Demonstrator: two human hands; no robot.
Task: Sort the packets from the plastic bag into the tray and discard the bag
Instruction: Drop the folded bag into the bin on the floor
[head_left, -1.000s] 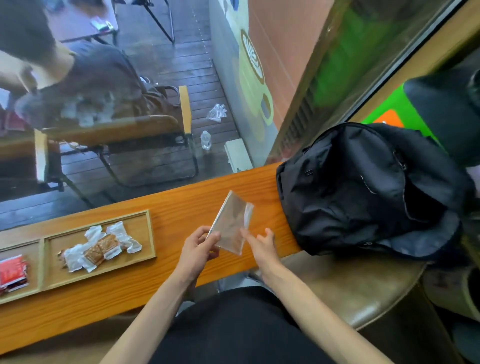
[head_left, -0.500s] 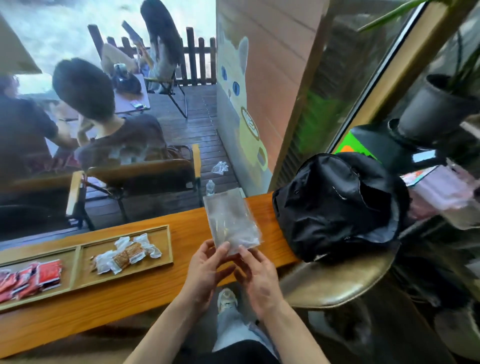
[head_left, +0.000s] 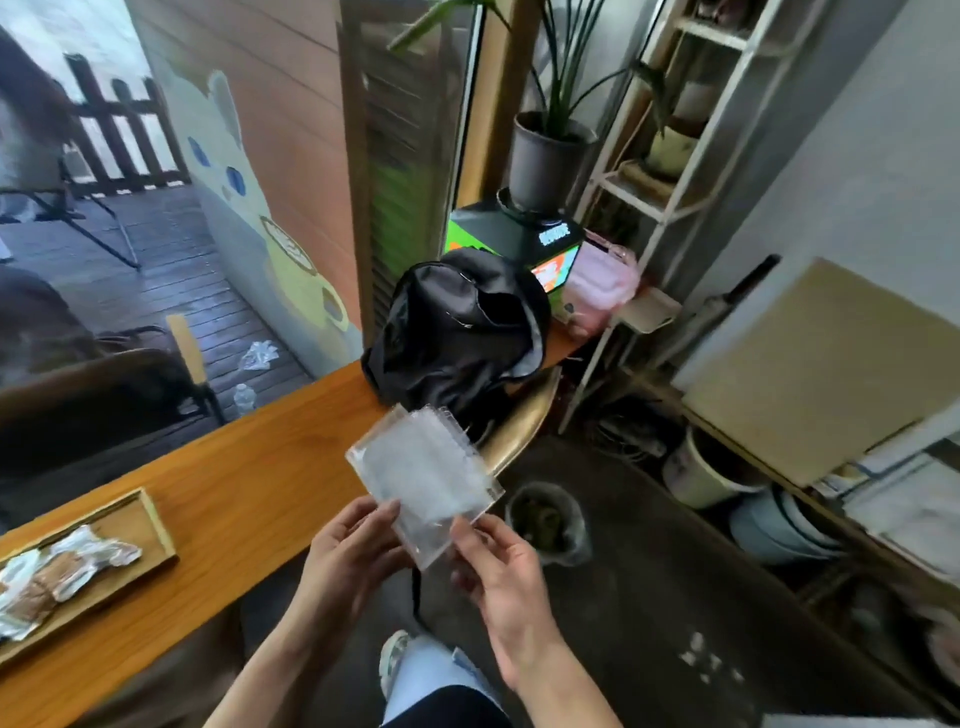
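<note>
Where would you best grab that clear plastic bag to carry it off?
By its near bottom edge, coming from below, as both hands do now: the left hand and right hand pinch the lower corners. The plastic bag is flat, thin and looks empty, so a fingertip pinch should suffice.

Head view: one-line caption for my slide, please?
Both hands, left and right, hold the empty plastic bag above a floor bin.

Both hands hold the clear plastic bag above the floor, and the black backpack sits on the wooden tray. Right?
Not quite. In the head view both hands, left hand and right hand, hold the plastic bag, but the black backpack rests on the chair, not the wooden tray.
</note>
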